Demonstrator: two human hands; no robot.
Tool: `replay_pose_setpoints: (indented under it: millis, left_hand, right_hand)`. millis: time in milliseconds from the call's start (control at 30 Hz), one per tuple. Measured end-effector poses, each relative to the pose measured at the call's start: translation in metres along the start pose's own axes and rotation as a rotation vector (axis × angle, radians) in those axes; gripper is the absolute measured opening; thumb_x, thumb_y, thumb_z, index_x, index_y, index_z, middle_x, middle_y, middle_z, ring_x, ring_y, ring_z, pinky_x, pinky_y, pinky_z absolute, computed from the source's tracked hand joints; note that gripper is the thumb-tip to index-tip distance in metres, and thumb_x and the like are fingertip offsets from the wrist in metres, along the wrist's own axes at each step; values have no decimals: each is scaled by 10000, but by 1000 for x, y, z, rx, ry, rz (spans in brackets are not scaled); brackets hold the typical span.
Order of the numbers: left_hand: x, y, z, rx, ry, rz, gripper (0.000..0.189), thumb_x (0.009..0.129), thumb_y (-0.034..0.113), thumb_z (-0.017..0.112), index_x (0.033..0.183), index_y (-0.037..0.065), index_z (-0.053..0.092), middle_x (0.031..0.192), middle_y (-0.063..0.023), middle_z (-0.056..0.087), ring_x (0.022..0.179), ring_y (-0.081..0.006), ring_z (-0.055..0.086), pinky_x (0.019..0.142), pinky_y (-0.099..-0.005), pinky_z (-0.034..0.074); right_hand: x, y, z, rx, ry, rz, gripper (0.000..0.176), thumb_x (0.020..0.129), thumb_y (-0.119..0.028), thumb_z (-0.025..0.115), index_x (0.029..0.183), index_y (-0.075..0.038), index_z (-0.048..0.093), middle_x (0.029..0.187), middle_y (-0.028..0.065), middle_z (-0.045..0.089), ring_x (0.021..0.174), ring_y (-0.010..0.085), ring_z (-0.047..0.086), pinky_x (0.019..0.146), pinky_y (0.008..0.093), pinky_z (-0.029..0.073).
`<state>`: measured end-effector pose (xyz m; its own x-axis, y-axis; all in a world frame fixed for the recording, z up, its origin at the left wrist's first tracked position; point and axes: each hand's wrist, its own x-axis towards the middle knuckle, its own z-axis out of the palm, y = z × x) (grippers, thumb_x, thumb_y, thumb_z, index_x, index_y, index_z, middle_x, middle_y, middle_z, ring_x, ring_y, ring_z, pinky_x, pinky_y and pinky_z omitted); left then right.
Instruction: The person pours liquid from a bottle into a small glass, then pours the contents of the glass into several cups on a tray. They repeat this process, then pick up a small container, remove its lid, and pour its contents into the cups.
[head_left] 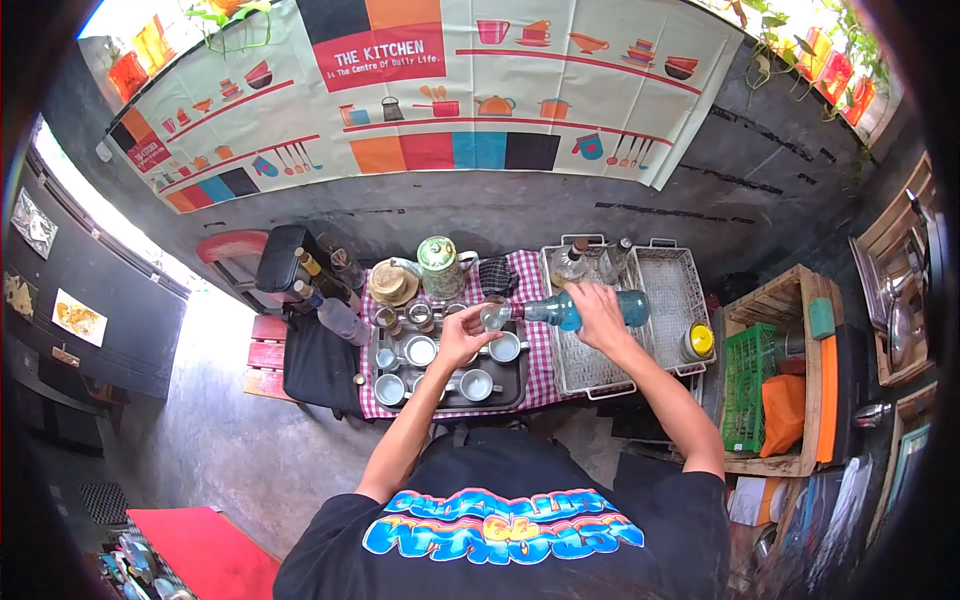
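My right hand (597, 316) is wrapped round a blue glass bottle (634, 308), tipped nearly level with its neck pointing left. The bottle's neck reaches a small clear glass (494, 316), which the fingers of my left hand (464, 336) grip. Below my left hand lies a dark tray (513, 390) with several cups and small glasses on it. A white cup (506, 347) sits close to my left wrist, and another cup (477, 384) stands nearer me. Behind the tray is a green patterned teapot (438, 268).
Two white wire baskets (590, 375) stand on the right, with bottles (570, 262) and a yellow-lidded jar (699, 341). A checked cloth (541, 385) covers the table. More bottles (340, 318) stand left, beside a woven hat-shaped item (393, 283). A wooden crate (797, 290) is far right.
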<state>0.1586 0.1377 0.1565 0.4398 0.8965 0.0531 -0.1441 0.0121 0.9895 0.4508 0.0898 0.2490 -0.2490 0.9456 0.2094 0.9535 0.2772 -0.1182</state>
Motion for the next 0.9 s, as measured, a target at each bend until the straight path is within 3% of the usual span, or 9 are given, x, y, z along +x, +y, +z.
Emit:
replay_pose_setpoints:
  millis: [333, 433, 667, 800, 833, 900]
  left_hand:
    - [-2, 15, 6, -34, 22, 1, 612, 756, -69, 830, 1319, -53, 592, 1234, -129, 690, 1089, -159, 671, 976, -309, 558]
    - [-1, 14, 9, -86, 22, 6, 617, 757, -56, 835, 1323, -52, 589, 1232, -125, 691, 1090, -159, 670, 978, -312, 559]
    - [2, 16, 22, -18, 14, -6, 622, 759, -41, 837, 1328, -41, 585, 1228, -116, 691, 1100, -161, 666, 998, -326, 551]
    - [9, 4, 33, 15, 34, 0, 618, 754, -15, 852, 1316, -25, 596, 1212, -106, 699, 1099, -161, 669, 996, -325, 550]
    - [11, 3, 39, 23, 51, 1, 610, 758, -9, 852, 1313, -22, 598, 1206, -104, 702, 1098, -159, 671, 996, -323, 549]
    - [14, 0, 50, 36, 77, 10, 597, 767, -2, 849, 1309, -18, 601, 1197, -100, 705, 1094, -156, 673, 993, -321, 549]
  right_hand:
    - [-4, -1, 7, 181, 77, 13, 669, 629, -49, 752, 1264, -82, 547, 1107, 141, 617, 1105, 348, 587, 949, 454, 418]
    - [-8, 3, 23, 301, 64, 72, 642, 651, -128, 806, 1246, -90, 568, 1145, 151, 633, 1124, 360, 594, 954, 478, 431]
    - [-24, 0, 45, 660, 306, 100, 619, 592, -156, 862, 1144, -38, 609, 1045, 185, 686, 981, 408, 670, 868, 461, 539]
    - [-36, 3, 68, 807, 363, 249, 644, 584, -151, 886, 1152, -37, 604, 1010, 168, 688, 949, 348, 702, 846, 412, 551]
    - [-39, 3, 72, 811, 399, 291, 648, 606, -156, 904, 1161, -33, 593, 995, 145, 689, 942, 280, 707, 848, 383, 547]
    - [-43, 7, 83, 840, 455, 344, 701, 599, -159, 931, 1191, -42, 575, 1003, 117, 689, 944, 233, 697, 849, 369, 547]
